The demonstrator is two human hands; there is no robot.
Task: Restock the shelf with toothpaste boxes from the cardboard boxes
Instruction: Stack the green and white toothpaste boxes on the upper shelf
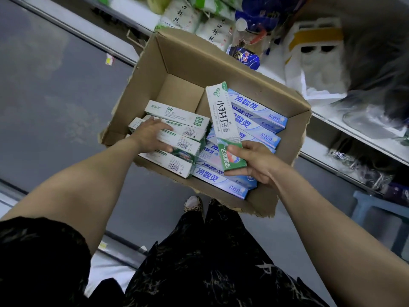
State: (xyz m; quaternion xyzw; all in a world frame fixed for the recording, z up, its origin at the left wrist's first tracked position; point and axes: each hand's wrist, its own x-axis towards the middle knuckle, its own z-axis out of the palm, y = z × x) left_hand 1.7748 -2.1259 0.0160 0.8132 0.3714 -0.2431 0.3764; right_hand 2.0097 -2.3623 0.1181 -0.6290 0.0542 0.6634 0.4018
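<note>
An open cardboard box (183,56) stands on the floor in front of me. Inside it, white-and-green toothpaste boxes (177,114) are stacked on the left and blue-and-white toothpaste boxes (259,109) lie in rows on the right. My left hand (150,136) reaches into the left stack and its fingers curl around one white-and-green box there. My right hand (254,160) grips the green end of a long white-and-green toothpaste box (221,116), which is raised above the blue ones and points away from me.
A low white shelf (345,125) runs along the right behind the box, with white noodle packets (212,29), a blue bag (245,56) and a white plastic bag (316,60) on it. A blue stool (380,209) stands at the right. The grey floor (55,89) lies to the left.
</note>
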